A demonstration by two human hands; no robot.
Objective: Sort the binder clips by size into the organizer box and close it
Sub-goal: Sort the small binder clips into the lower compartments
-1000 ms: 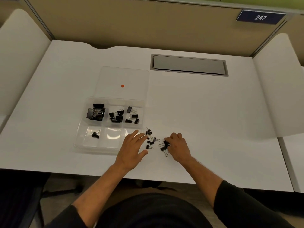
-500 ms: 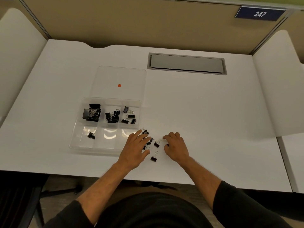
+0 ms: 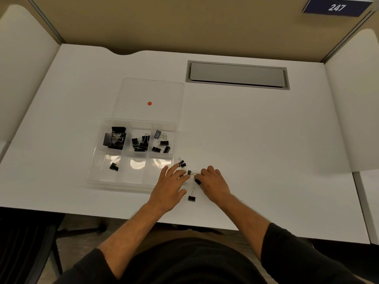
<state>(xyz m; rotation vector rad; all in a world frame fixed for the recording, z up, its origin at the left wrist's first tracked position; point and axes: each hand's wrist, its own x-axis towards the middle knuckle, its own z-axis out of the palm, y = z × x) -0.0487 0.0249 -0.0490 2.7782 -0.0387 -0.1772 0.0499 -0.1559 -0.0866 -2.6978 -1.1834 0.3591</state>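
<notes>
The clear organizer box (image 3: pixel 123 186) lies open at centre left, its lid (image 3: pixel 151 89) flat behind it with an orange dot. Large black binder clips (image 3: pixel 114 138) fill the back left compartment, medium clips (image 3: pixel 140 142) the back middle, smaller clips (image 3: pixel 162 143) the back right. A single small clip (image 3: pixel 114 167) sits in the front left compartment. Loose small clips (image 3: pixel 182 163) lie just right of the box. My left hand (image 3: pixel 170 185) rests on them with fingers spread. My right hand (image 3: pixel 213 181) is curled, its thumb pinching a small clip (image 3: pixel 198 181). Another clip (image 3: pixel 192 196) lies between my wrists.
A grey cable hatch (image 3: pixel 238 74) is set into the white desk (image 3: pixel 266 150) at the back. Beige partition walls enclose the desk, with white side panels left and right. The desk's front edge runs just under my forearms.
The loose pile has been spread out, and one clip now lies apart near the front between my hands. Both hands stayed over the pile, with my right hand's fingers curled in.
</notes>
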